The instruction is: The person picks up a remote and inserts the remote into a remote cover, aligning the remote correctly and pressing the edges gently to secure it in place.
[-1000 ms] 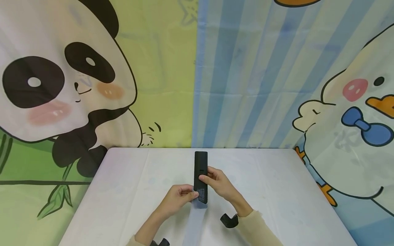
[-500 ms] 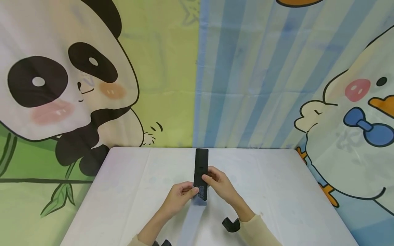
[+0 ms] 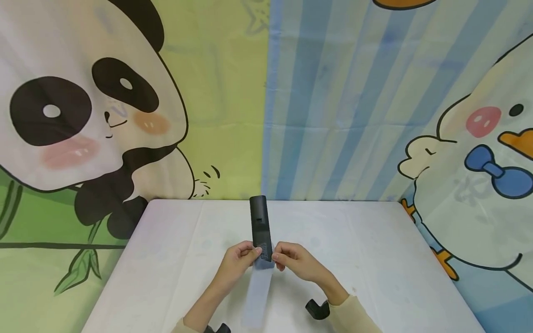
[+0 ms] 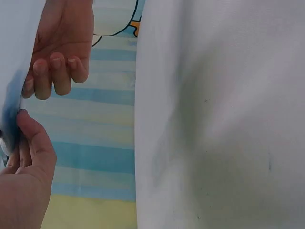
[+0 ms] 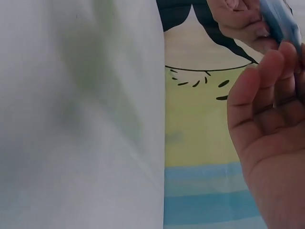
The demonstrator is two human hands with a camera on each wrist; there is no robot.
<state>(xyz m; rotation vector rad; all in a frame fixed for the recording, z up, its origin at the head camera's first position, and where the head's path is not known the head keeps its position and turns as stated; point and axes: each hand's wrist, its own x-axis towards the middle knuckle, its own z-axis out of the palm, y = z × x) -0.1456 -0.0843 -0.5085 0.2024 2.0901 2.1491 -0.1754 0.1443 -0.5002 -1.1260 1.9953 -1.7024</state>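
Observation:
A black remote control (image 3: pixel 260 222), its back with a printed label facing up, tilts slightly left above the white table. Its near end sits in the mouth of a translucent plastic sleeve (image 3: pixel 257 296), which hangs down toward me. My left hand (image 3: pixel 237 263) pinches remote and sleeve together at the left edge, thumb on top. At the opposite edge, my right hand (image 3: pixel 297 261) pinches the sleeve's rim between thumb and finger. The left wrist view shows the sleeve (image 4: pixel 14 57) beside both hands; in the right wrist view, curled right fingers (image 5: pixel 243 98) partly hide the contact.
The white table (image 3: pixel 354 245) stretches out on both sides of the hands. Behind it hangs a cartoon-printed curtain (image 3: pixel 225 101). A black wrist-worn piece (image 3: pixel 318 309) juts out beside the right sleeve cuff.
The right hand has let go of the remote's middle and moved down to the sleeve's rim. The remote's far end has swung left, and the sleeve hangs straighter.

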